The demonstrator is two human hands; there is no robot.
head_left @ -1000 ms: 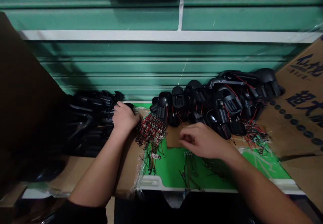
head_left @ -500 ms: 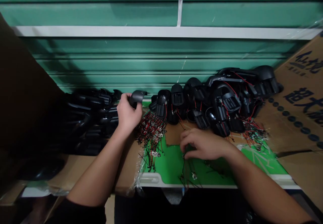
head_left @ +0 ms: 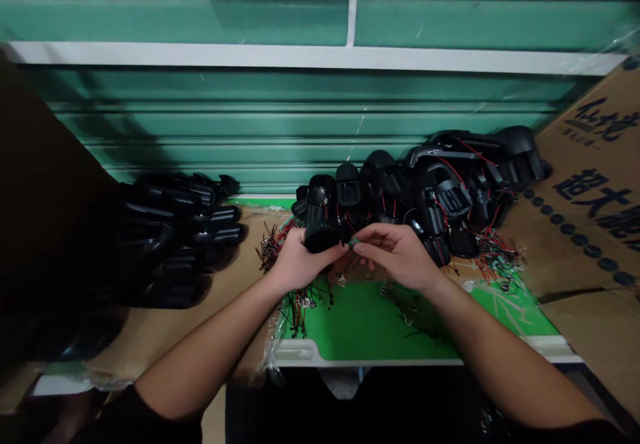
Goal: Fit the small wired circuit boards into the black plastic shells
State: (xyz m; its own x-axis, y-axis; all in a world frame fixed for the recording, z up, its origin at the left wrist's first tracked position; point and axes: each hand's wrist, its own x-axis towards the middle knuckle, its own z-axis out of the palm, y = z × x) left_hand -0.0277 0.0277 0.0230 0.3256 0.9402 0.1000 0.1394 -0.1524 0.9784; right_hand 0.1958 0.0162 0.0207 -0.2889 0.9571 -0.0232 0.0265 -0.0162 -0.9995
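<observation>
My left hand (head_left: 299,262) is closed around a black plastic housing (head_left: 321,236), its rounded end towards me. Close on its right, my right hand (head_left: 397,254) pinches a small green circuit board (head_left: 354,243) with thin wires and metal bits hanging below. The board is at the housing's right edge, by my left thumb; whether they touch I cannot tell. Behind my left hand lies a heap of red and black wires with small metal parts (head_left: 270,247), partly hidden by the hand. More loose wired parts (head_left: 413,311) lie below my right hand.
Black housings with red wires (head_left: 450,197) are piled at the back right, beside a printed cardboard box (head_left: 590,204). Several black housings (head_left: 185,257) lie on cardboard at left. A green board with a white rim (head_left: 370,337) covers the worktop. Behind stands a green slatted wall (head_left: 250,124).
My left hand has brought the housing right and towards me, turning it. My right hand has lifted the small wired board from the green surface up beside the housing.
</observation>
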